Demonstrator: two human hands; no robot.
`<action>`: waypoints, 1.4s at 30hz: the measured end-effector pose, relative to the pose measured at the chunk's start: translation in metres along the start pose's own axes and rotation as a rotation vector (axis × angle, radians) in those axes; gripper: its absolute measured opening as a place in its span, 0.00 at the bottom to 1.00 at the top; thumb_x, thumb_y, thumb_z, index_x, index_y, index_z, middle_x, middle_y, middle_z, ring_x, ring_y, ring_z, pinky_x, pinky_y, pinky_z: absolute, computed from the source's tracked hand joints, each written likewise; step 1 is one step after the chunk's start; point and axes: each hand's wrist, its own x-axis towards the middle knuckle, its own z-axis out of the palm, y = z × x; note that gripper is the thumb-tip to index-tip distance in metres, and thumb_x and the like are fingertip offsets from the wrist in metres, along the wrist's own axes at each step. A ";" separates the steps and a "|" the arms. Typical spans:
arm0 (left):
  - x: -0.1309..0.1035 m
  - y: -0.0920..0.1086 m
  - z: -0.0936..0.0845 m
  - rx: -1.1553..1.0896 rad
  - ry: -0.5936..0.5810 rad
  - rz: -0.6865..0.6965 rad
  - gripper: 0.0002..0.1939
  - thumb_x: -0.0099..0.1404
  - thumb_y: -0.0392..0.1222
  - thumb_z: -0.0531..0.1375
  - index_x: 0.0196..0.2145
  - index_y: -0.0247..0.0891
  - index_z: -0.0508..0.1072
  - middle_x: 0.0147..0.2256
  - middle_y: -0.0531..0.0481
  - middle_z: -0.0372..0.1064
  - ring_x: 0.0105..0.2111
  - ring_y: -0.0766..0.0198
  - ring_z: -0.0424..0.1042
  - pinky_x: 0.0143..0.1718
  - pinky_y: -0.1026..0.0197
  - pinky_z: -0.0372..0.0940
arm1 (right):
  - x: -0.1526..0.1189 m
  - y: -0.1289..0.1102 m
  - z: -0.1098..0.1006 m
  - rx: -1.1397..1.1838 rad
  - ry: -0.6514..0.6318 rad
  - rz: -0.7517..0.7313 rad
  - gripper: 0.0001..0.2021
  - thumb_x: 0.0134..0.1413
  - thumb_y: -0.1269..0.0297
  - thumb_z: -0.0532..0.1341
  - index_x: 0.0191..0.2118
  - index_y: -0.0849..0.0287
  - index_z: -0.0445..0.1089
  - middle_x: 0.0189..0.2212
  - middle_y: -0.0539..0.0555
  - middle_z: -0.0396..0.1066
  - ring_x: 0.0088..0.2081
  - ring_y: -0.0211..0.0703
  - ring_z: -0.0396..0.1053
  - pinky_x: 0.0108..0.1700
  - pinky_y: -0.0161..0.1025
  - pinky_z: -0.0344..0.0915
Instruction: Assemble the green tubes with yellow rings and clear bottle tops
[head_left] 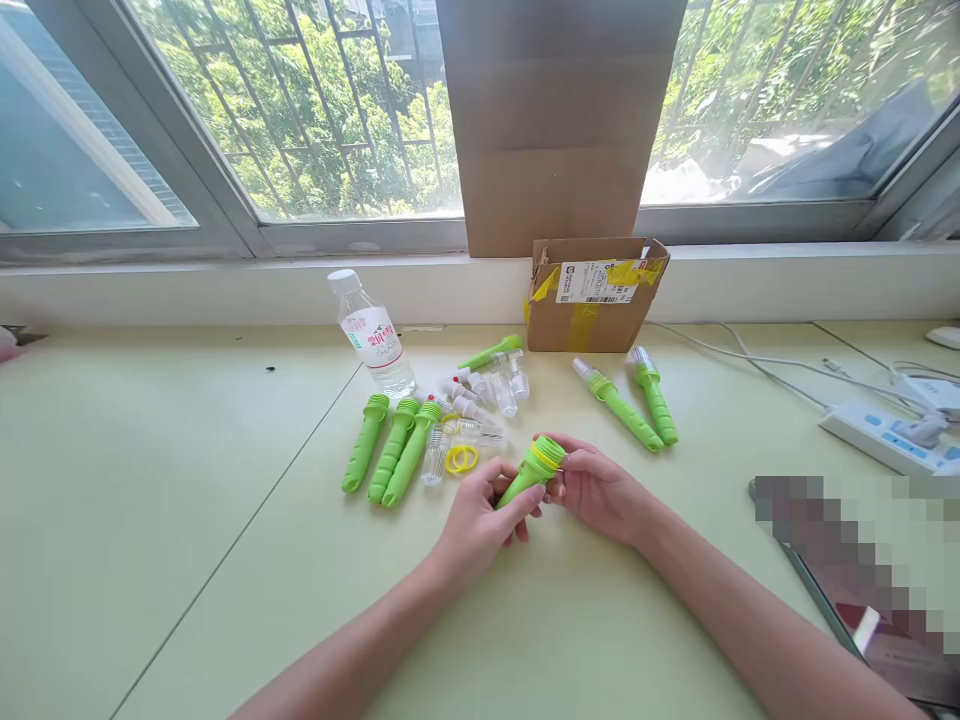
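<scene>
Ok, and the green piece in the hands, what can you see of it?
The green handle looks like plastic: a narrower grip widening to a ridged round collar, with a yellow ring around it. It is held tilted above the table, collar end up and to the right. The left hand wraps the grip, hiding its lower end; fingers of the right hand are at the collar's side. No clear cap is on it.

Bottle point(375, 338) behind handles point(396, 455), box point(589, 298) behind hands point(536, 490), phone point(847, 600) right
</scene>
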 end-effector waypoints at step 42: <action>0.001 0.000 -0.001 -0.011 -0.029 0.031 0.15 0.62 0.51 0.59 0.33 0.35 0.67 0.26 0.53 0.68 0.18 0.71 0.65 0.18 0.68 0.58 | -0.001 0.001 -0.003 -0.036 -0.033 0.007 0.11 0.56 0.70 0.57 0.43 0.59 0.71 0.33 0.53 0.72 0.30 0.40 0.71 0.32 0.36 0.62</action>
